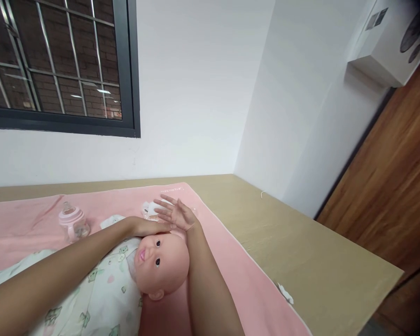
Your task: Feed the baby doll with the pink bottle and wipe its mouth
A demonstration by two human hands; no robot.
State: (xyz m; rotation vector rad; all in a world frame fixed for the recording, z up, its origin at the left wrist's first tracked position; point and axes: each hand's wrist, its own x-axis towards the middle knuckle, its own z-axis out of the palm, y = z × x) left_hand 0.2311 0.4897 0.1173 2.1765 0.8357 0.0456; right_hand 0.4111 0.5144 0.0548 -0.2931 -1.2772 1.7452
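A baby doll (pixel 168 261) lies on its back in a white outfit (pixel 108 284) printed with small green and pink figures, its head to the right. My left hand (pixel 149 227) reaches across the doll's body and rests with fingers stretched along the far side of its head. Beyond the top of the head is my right hand (pixel 178 214), its fingers spread and holding nothing, with the forearm alongside the crown. Partly hidden behind the right fingers is a white item (pixel 149 210) in what looks like clear wrapping.
A pink baby bottle (pixel 73 221) with a handle lies tilted on the pink mat (pixel 227 261). White cloth (pixel 110 220) shows behind my left wrist. On the tan tabletop (pixel 301 247) at right is a small white scrap (pixel 285 294). White walls and a barred window (pixel 56 60) stand behind.
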